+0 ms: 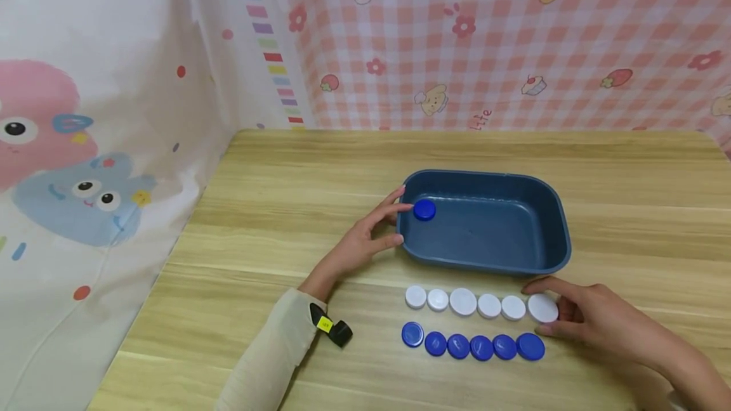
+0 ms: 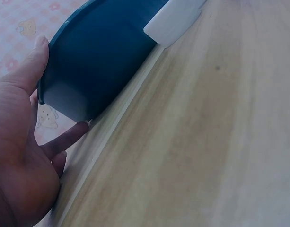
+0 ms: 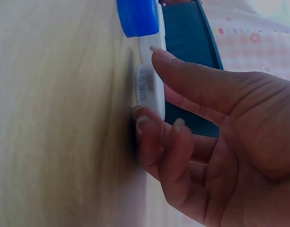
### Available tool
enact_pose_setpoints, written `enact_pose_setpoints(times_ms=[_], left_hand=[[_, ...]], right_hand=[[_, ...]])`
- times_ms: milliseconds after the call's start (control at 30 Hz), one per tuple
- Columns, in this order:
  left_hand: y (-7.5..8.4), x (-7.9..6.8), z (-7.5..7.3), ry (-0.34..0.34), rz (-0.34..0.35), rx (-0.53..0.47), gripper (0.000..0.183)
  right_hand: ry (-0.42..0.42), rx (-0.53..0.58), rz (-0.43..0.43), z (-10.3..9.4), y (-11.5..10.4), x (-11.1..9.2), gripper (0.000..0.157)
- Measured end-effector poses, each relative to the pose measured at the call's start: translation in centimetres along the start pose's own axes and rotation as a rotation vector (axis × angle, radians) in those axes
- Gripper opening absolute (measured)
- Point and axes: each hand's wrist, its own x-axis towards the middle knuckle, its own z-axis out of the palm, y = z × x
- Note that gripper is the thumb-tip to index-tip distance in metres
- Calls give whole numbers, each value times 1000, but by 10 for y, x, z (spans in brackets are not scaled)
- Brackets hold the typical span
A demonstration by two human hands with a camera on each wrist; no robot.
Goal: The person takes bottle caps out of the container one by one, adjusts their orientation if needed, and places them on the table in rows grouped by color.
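Observation:
In the head view, my left hand [image 1: 365, 236] is at the left end of a dark blue plastic tub [image 1: 485, 265], its spread fingers touching the wall and rim. One fingertip reaches over the rim beside a blue bottle cap [image 1: 424, 210] lying inside. My right hand [image 1: 605, 319] has its thumb and a finger on opposite sides of a large white bottle cap [image 1: 542, 308], pinching it at the right end of a row of white caps [image 1: 463, 302]. The right wrist view shows this white cap [image 3: 150, 90] between the fingertips, with faint print on it.
A row of several blue caps [image 1: 459, 346] lies in front of the white row on the wooden table [image 1: 274, 208]. A black strap with a yellow label [image 1: 325, 324] is on the left sleeve. Patterned curtains [image 1: 491, 49] hang behind and to the left.

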Motion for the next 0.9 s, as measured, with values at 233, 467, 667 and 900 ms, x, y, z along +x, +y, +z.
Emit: enact_pose_setpoints(times_ms=[233, 467, 667, 900], left_hand=[[-2, 1, 0, 0, -8, 14, 51], [-3, 0, -1, -3, -13, 11, 51], [3, -1, 0, 4, 1, 7, 51], [29, -3, -2, -10, 3, -21, 50]], right_hand=[[-13, 10, -13, -4, 1, -1, 42], [-31, 16, -11, -7, -1, -1, 44], [42, -50, -96, -28, -12, -2, 42], [32, -77, -127, -53, -28, 10, 39]])
